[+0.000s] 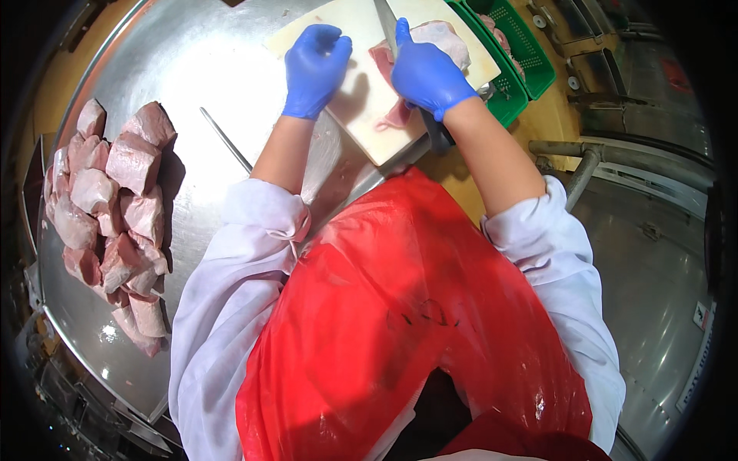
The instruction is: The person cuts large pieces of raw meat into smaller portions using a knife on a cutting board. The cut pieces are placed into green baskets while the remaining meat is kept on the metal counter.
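My right hand [430,77], in a blue glove, grips a knife [387,21] with its blade pointing away from me. Beneath it, a piece of raw meat [442,34], pale on top and pink at the cut side, lies on the white cutting board [357,115]. My left hand [315,71], also blue-gloved, is over the left part of the board, apart from the meat. Its fingers curl inward with the thumb beside them, and nothing shows in them. A small pink scrap [396,117] lies near the board's close edge.
Many raw meat chunks [96,192] are heaped at the left on the steel table [207,77]. A thin metal rod [224,140] lies by my left forearm. Green perforated crates [530,54] with meat stand beyond the board's right side. A metal pipe rail [615,157] runs at the right.
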The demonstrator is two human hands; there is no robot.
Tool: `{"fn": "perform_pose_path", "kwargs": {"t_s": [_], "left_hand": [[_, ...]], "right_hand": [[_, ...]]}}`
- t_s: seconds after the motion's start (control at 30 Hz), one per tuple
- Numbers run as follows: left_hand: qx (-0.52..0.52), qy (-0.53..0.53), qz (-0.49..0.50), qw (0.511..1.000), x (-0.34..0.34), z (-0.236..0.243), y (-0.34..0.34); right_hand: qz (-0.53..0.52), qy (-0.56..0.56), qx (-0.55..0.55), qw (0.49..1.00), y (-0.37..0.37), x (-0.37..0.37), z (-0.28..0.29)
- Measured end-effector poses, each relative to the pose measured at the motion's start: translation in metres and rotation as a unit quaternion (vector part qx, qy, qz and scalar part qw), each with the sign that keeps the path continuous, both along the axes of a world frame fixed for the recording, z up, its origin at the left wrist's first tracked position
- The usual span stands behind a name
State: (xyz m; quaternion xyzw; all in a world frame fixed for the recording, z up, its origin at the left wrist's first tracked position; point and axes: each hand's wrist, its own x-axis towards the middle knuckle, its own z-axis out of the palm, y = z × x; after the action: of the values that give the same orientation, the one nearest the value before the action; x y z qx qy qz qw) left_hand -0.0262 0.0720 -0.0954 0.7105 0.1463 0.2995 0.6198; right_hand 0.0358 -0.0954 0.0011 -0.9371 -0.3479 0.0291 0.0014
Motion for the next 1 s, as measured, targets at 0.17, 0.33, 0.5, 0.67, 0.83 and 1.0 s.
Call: {"fn": "perform_pose_path", "kwargs": {"t_s": [0.17, 0.33, 0.5, 0.67, 0.83, 1.0], "left_hand": [[-0.024, 0.017, 0.018, 0.999, -0.006, -0.007, 0.008], [-0.053, 0.003, 0.003, 0.999, 0.002, -0.001, 0.000], [-0.058, -0.031, 0.015, 0.998, 0.008, -0.018, 0.008], [0.071, -0.021, -0.058, 0.996, 0.017, -0.005, -0.006], [0.364, 0.162, -0.043, 0.916, 0.027, -0.010, -0.029], [0.354, 0.111, -0.012, 0.929, 0.025, -0.021, -0.033]], "right_hand": [[0.005, 0.046, 0.028, 0.999, -0.012, -0.011, 0.016], [-0.040, 0.077, 0.021, 0.996, -0.014, -0.019, 0.009], [0.024, 0.159, 0.002, 0.987, -0.072, -0.093, 0.051], [-0.068, 0.233, 0.018, 0.970, -0.111, -0.116, 0.119], [-0.073, 0.145, 0.096, 0.982, -0.051, -0.050, 0.084], [0.004, 0.055, -0.111, 0.992, 0.028, -0.003, 0.040]]}}
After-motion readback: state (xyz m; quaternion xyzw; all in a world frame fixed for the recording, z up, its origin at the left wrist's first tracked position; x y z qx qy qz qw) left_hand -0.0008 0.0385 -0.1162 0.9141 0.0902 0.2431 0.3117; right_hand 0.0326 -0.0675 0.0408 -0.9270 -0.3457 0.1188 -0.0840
